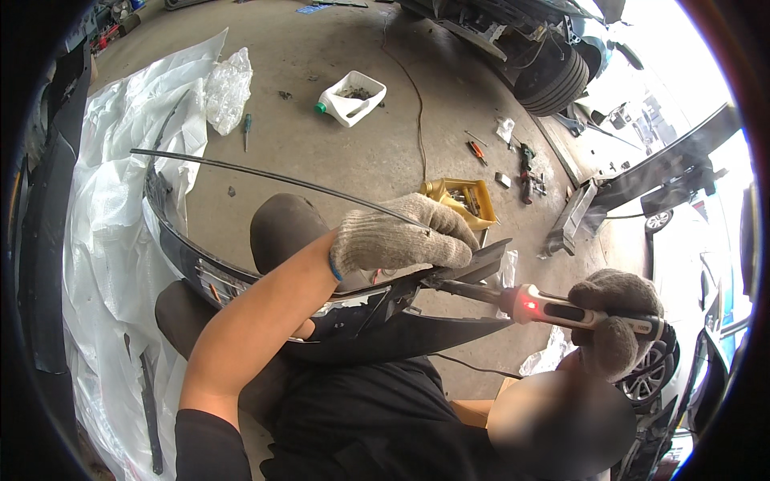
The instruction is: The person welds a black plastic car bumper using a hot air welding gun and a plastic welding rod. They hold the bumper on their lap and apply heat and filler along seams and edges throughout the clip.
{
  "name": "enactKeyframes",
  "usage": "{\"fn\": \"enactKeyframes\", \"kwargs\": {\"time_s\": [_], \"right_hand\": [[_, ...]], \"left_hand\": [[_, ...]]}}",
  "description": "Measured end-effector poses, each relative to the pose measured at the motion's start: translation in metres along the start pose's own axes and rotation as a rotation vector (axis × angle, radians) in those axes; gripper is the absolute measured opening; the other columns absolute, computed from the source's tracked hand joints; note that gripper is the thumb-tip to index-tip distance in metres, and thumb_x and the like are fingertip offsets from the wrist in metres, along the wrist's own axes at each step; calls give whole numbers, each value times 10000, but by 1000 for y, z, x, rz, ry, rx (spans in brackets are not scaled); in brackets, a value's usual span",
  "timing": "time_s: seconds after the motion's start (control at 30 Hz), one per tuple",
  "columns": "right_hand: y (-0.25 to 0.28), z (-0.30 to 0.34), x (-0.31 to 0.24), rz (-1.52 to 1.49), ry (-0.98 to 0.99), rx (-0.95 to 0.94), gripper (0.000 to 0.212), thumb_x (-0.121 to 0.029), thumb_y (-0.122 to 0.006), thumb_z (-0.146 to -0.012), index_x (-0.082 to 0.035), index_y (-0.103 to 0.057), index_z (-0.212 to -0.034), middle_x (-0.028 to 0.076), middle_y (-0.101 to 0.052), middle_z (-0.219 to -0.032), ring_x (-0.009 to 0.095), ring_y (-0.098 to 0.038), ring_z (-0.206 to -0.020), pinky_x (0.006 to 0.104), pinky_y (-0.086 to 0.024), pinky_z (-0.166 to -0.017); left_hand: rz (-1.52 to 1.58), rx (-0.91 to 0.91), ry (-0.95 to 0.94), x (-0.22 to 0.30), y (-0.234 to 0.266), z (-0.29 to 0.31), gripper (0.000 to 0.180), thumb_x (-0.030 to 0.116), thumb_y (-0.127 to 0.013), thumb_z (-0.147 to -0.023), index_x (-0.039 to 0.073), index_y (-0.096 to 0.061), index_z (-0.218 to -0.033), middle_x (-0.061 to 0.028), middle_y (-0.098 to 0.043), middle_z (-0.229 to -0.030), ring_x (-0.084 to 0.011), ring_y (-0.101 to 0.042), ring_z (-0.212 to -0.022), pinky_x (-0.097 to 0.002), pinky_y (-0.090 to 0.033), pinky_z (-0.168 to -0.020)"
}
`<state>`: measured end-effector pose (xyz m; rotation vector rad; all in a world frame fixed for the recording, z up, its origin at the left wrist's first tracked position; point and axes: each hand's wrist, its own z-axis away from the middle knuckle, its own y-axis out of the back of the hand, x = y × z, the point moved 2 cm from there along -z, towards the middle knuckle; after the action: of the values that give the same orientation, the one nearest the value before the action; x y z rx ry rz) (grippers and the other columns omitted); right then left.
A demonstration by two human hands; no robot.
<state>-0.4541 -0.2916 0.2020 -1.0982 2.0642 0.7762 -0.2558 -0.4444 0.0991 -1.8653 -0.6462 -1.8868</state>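
Note:
My left hand (405,236), in a grey knitted glove, is closed round a long thin black rod (273,176) that sticks out to the far left. Its fingertips are close above the broken end of a black plastic car bumper (385,341), which lies across my legs. In my right hand (618,321), also gloved, is a soldering iron (553,309) with a light-and-dark handle and a glowing red light. The iron's metal shaft points left, and its tip reaches the bumper's plastic by my left fingers. Whether it touches is hard to tell.
White foam sheeting (120,240) covers the floor at left. A cut-open white jug (353,98), a yellow container (461,200) with small parts, a screwdriver (247,132) and a power tool (526,172) lie around. A car wheel (553,84) stands at the far right.

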Motion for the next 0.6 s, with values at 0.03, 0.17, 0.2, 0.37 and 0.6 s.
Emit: {"fn": "enactKeyframes", "kwargs": {"time_s": [0.03,0.17,0.2,0.37,0.6], "right_hand": [[1,1,1,-8,5,24,402,-281,-759,-728,72,-654,-890,153,-636,-722,119,-500,-428,207,-376,-369],[-3,-8,-1,103,167,-204,328,-236,-751,-714,60,-672,-830,132,-627,-676,138,-509,-445,238,-394,-406],[-2,-9,-2,142,157,-263,308,-234,-768,-704,37,-688,-828,119,-635,-685,146,-533,-490,251,-417,-451],[4,-15,-12,130,162,-456,221,-217,-779,-718,-24,-725,-813,71,-629,-674,190,-590,-582,309,-477,-560],[37,-20,2,6,341,-437,226,-191,-696,-756,16,-623,-812,97,-569,-662,217,-551,-545,349,-423,-514]], "left_hand": [[6,-6,4,1,0,0,391,256,-736,-797,21,-705,-1107,-162,-699,-1037,-243,-655,-992,-332,-505,-880],[46,-1,25,-1,0,2,384,249,-727,-804,13,-703,-1105,-161,-700,-1030,-237,-659,-981,-332,-511,-872],[56,3,25,-1,1,4,380,246,-724,-806,12,-702,-1105,-161,-701,-1027,-235,-661,-976,-330,-512,-868],[122,-35,-12,0,0,1,358,232,-713,-818,11,-699,-1098,-148,-705,-1002,-214,-668,-934,-308,-523,-821],[165,75,-47,-4,0,0,269,192,-643,-900,6,-699,-1085,-115,-706,-973,-165,-655,-870,-296,-523,-787]]}}
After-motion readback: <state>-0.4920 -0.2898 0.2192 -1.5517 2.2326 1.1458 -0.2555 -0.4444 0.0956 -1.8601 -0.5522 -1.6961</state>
